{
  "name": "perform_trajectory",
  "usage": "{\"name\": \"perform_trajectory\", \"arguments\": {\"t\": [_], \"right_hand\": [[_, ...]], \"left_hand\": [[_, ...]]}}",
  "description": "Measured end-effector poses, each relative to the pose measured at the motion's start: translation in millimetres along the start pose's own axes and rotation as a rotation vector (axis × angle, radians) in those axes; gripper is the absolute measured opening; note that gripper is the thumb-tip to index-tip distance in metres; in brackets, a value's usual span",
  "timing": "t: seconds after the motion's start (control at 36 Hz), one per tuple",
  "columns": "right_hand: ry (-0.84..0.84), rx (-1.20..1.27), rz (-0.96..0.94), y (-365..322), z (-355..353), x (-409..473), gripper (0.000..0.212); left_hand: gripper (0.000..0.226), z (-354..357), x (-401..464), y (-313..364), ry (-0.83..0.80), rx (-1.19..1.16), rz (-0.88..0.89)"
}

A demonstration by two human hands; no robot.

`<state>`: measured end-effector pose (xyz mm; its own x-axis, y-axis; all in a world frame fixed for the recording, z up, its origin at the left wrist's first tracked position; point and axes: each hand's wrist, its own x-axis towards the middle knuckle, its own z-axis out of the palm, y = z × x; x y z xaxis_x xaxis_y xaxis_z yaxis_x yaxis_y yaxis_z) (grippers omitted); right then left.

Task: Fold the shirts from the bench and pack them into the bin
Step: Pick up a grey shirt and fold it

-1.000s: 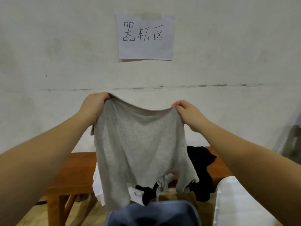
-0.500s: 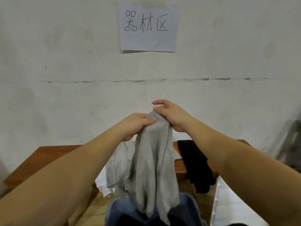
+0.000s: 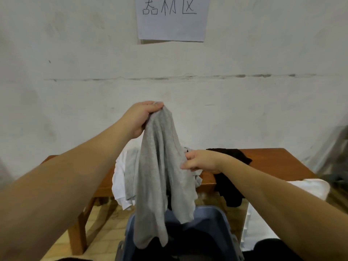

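Note:
A grey shirt (image 3: 160,166) hangs doubled over in the air, its lower end dangling over the blue-grey bin (image 3: 212,223) at the bottom centre. My left hand (image 3: 140,117) grips the bunched top of the shirt. Lower down, my right hand (image 3: 203,161) pinches its right edge about halfway along. Behind the shirt stands the wooden bench (image 3: 278,162) with a white shirt (image 3: 120,178) draped over its front and a black shirt (image 3: 229,178) hanging off it to the right.
A white wall with a paper sign (image 3: 172,19) rises behind the bench. A white cloth or bag (image 3: 310,187) lies at the right beside the bin. Tan floor tiles (image 3: 99,228) show under the bench.
The shirt went from spread wide between both hands to folded in half. My left hand now holds the top alone and my right hand has dropped to the shirt's side edge.

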<state>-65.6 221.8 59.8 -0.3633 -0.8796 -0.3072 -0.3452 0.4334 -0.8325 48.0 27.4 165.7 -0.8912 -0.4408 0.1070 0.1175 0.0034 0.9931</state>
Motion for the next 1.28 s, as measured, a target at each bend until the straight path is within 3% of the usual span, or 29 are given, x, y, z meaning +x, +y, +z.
{"name": "perform_trajectory", "arguments": {"t": [0.11,0.19,0.42,0.53,0.83,0.97,1.17,1.28], "right_hand": [[0.056,-0.177,0.061,17.7,-6.0,-11.8,0.059],[0.073,-0.204,0.105,29.7,-15.3,-23.1,0.024],[0.137,-0.417,0.166,30.9,-37.0,-44.8,0.032],[0.182,-0.227,0.102,19.9,-46.0,-55.0,0.017],[0.322,0.460,-0.353,-65.6,-49.1,-69.8,0.021],[0.373,0.670,-0.509,-108.1,-44.1,-70.5,0.017],[0.421,0.754,-0.658,-155.0,-48.1,-62.6,0.020],[0.475,0.768,-0.711,-172.5,-56.1,-61.2,0.019]], "left_hand": [[0.008,-20.0,-1.2,3.5,0.052,-0.016,0.004],[0.006,-35.4,0.7,5.2,0.108,-0.006,-0.016],[0.007,-58.3,1.7,0.5,0.279,0.013,-0.049],[0.017,-66.0,4.4,-3.9,0.328,0.034,-0.074],[0.010,-54.2,9.6,-20.1,0.275,0.149,-0.136],[0.018,-40.2,9.9,-28.7,0.210,0.203,-0.159],[0.022,-18.6,2.0,-30.3,0.054,0.303,-0.123],[0.041,-9.6,-7.1,-31.8,0.152,0.423,-0.039]]}}
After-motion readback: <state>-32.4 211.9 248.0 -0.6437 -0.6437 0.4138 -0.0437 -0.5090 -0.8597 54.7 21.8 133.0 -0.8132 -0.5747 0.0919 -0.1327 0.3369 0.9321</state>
